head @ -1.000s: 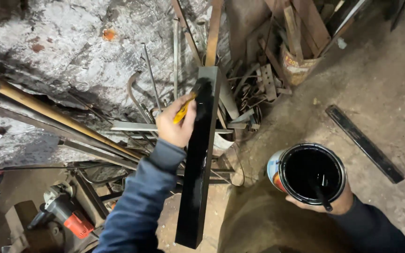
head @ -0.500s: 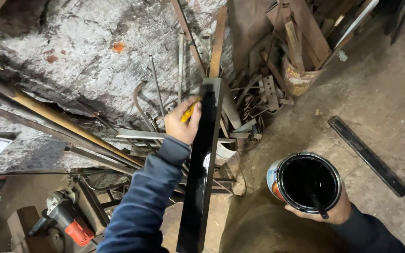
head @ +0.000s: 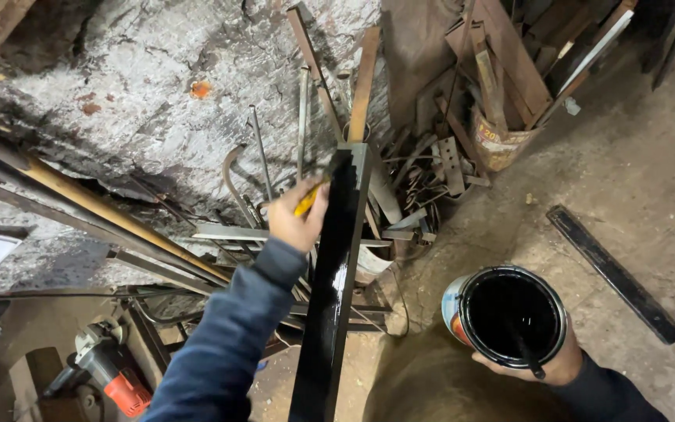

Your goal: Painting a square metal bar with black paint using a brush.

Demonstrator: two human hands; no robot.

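Running from the bottom edge of the view up toward the scrap pile, the black bar [head: 330, 289] is seen with its long axis near vertical, leaning slightly right at its far end. Its surface is glossy and wet-looking. At the upper part of the bar, just to its left, the left hand [head: 297, 216] is closed around a yellow handle [head: 308, 200], fingers curled and pressed together; the tool's tip is hidden against the bar. The paint can [head: 511, 315] is held low at the right, cupped from beneath by the right hand [head: 558, 366], fingers wrapped under its rim; its side label shows blue, white and orange bands, and the contents are black. A rusty tin [head: 498, 145] with a yellow-and-red label is noted among leaning scrap. A red grinder [head: 111, 371] lies at lower left.
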